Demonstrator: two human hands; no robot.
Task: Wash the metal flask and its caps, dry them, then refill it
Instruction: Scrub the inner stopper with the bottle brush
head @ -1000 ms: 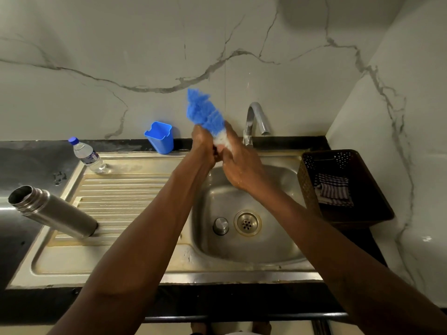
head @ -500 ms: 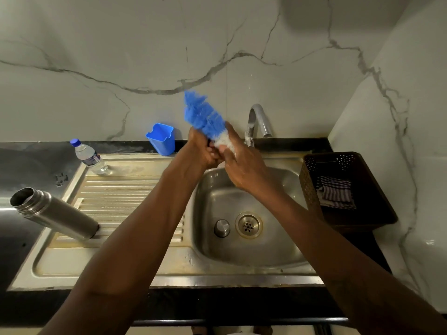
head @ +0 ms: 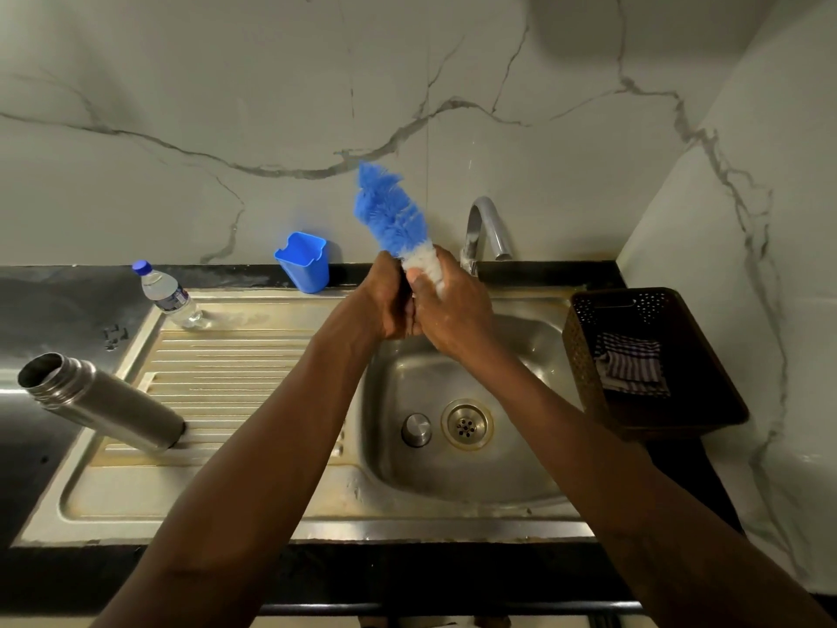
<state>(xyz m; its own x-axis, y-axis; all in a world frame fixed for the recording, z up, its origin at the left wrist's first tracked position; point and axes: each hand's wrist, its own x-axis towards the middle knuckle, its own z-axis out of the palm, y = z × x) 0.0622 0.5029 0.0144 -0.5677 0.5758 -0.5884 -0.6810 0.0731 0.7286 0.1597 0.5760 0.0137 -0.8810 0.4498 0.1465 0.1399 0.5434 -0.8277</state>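
Flask lay open-mouthed on the drainboard, well apart from left hand and right hand, each grip clenched round the brush above the sink; squeezing bristles low over the basin would likely spare splashes.

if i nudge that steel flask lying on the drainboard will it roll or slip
The metal flask lies on its side, a smooth cylinder, so a sideways nudge would probably roll it. Its base rests on the ribbed drainboard, which may check it slightly. Uncapped and lying down, it is likely empty and light; its steel may be slippery if wet.
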